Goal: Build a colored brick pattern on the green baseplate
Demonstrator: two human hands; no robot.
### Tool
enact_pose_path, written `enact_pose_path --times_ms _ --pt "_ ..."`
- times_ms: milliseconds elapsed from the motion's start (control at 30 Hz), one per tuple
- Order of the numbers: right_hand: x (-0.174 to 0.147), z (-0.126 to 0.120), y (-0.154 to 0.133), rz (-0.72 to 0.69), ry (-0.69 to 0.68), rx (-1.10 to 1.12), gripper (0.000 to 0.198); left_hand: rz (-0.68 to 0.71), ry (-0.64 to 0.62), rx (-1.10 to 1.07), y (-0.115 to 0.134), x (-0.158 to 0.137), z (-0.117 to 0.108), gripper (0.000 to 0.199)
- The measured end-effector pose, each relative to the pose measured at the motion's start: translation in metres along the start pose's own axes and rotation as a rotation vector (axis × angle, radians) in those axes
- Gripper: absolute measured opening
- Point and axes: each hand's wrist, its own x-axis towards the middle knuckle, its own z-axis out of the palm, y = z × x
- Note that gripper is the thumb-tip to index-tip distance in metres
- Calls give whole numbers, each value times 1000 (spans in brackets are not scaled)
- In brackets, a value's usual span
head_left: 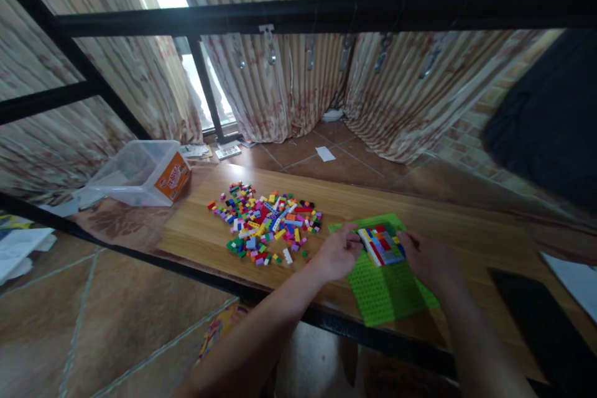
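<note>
A flat panel of toy building bricks [382, 245], in red, blue, yellow, white and grey, lies over the far part of a green studded baseplate [387, 298]. At the panel's left edge is my left hand [339, 254], its fingers loosely bent and apart; no brick shows in them. My right hand [422, 255] is at the panel's right side, thumb and fingers closed at its far right corner. Its palm side is hidden and slightly blurred. Left of the baseplate spreads a pile of loose bricks [268, 221] in many colours.
The wooden tabletop [196, 217] has a dark front edge. A clear plastic bin [135, 180] with an orange label stands at the left end. A black flat object [541, 317] and white paper [573, 280] lie at the right. A black metal bar [298, 17] crosses beyond the table before striped curtains.
</note>
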Motion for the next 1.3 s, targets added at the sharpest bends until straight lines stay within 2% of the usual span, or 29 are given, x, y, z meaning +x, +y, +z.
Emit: enact_pose_path --times_ms 100,167,267,367,567,767,900,1033,1233,1300 --pt "-6 0 -3 -21 -47 45 46 17 -12 -101 2 4 -2 71" --pt "-11 2 -7 20 -139 192 44 13 -18 -141 4 5 -8 76" --pt "-19 6 -14 122 -247 461 38 -5 -12 -154 3 3 -16 76" --pt "-23 9 -19 168 -240 560 35 23 -10 -152 -4 0 -18 73" --pt "-18 15 -17 145 -233 447 35 66 -7 -134 -13 -1 -14 73" --pt "-11 25 -16 -52 -64 313 27 90 55 1 -5 -13 -11 73" --pt "-11 26 -25 -60 -92 234 29 116 93 93 -1 -23 -13 72" --pt "-14 23 -32 -115 -55 145 31 149 149 181 -2 -28 -13 64" --pt "-18 17 -29 -138 -197 87 36 310 225 499 -4 -44 5 62" --pt "-19 16 -27 -144 -212 80 36 321 254 639 -6 -50 12 66"
